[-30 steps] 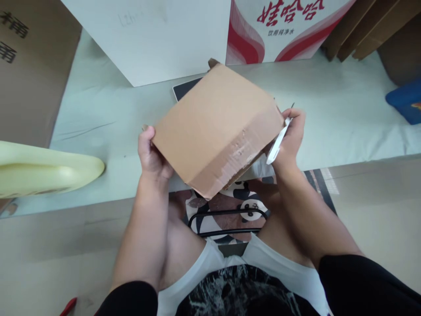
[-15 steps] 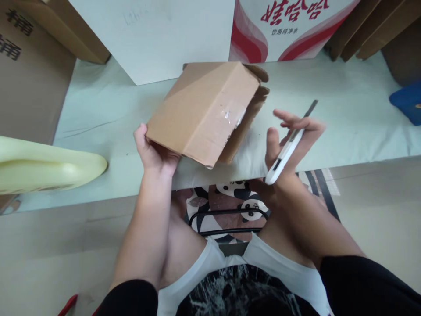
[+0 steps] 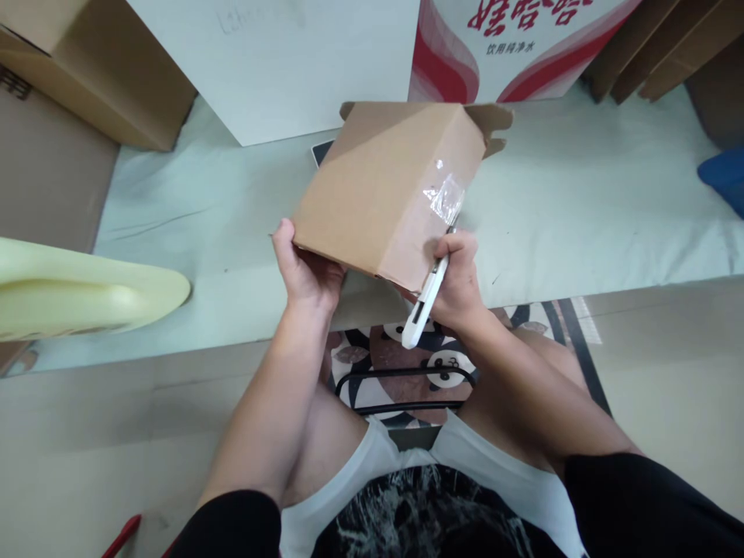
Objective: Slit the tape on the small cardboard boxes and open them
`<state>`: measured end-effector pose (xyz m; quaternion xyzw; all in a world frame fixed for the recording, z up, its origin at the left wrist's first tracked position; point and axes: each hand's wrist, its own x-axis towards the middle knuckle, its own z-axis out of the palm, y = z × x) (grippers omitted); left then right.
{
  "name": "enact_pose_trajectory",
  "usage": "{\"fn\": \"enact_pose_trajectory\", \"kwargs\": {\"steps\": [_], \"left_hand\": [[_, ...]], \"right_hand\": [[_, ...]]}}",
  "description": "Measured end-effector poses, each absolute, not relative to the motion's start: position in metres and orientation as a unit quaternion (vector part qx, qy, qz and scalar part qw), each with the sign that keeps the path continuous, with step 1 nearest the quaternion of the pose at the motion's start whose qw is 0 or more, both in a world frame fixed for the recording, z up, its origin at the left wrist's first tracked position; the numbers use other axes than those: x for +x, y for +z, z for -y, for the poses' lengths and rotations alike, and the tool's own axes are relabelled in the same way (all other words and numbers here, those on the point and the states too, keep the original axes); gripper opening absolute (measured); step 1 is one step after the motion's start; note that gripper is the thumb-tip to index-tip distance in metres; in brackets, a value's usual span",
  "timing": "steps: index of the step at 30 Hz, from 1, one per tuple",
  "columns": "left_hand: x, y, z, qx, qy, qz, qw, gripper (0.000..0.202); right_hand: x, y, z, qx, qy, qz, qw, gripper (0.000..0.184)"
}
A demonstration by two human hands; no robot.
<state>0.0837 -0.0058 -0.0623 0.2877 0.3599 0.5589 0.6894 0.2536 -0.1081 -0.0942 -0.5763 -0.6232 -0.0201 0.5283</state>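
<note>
A brown cardboard box (image 3: 372, 178) is held tilted above the pale green cloth, with flaps sticking out at its far right end. My left hand (image 3: 308, 271) grips its near left corner, thumb on the side and fingers underneath. Clear tape (image 3: 446, 198) shines on the box's right face. In my right hand (image 3: 459, 279) is a white box cutter (image 3: 427, 302), its front end close to the taped face and its rear end toward me. The fingers of my right hand are closed round the cutter, right beside the box; some fingertips are hidden behind it.
Behind the box stands a large white carton (image 3: 291, 62) with red print. A dark-edged flat item (image 3: 321, 151) peeks out beside the box. Brown cartons (image 3: 116, 77) are at the left, near a pale yellow object (image 3: 87, 291). Something blue (image 3: 724, 178) lies at the right edge.
My left hand has shifted right with the box, turning it so the taped face shows more. My right hand has moved left to the box and closed round the cutter. The flat item has come into view.
</note>
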Motion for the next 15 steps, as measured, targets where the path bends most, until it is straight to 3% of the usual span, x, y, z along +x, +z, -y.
{"fn": "enact_pose_trajectory", "kwargs": {"steps": [8, 15], "left_hand": [[0.082, -0.061, 0.003, 0.314, 0.573, -0.368, 0.661, 0.049], [0.075, -0.056, -0.002, 0.283, 0.598, -0.352, 0.661, 0.037]], "right_hand": [[0.242, -0.093, 0.108, -0.59, -0.135, 0.578, 0.548, 0.043], [0.241, -0.086, 0.111, -0.508, -0.039, 0.628, 0.588, 0.04]]}}
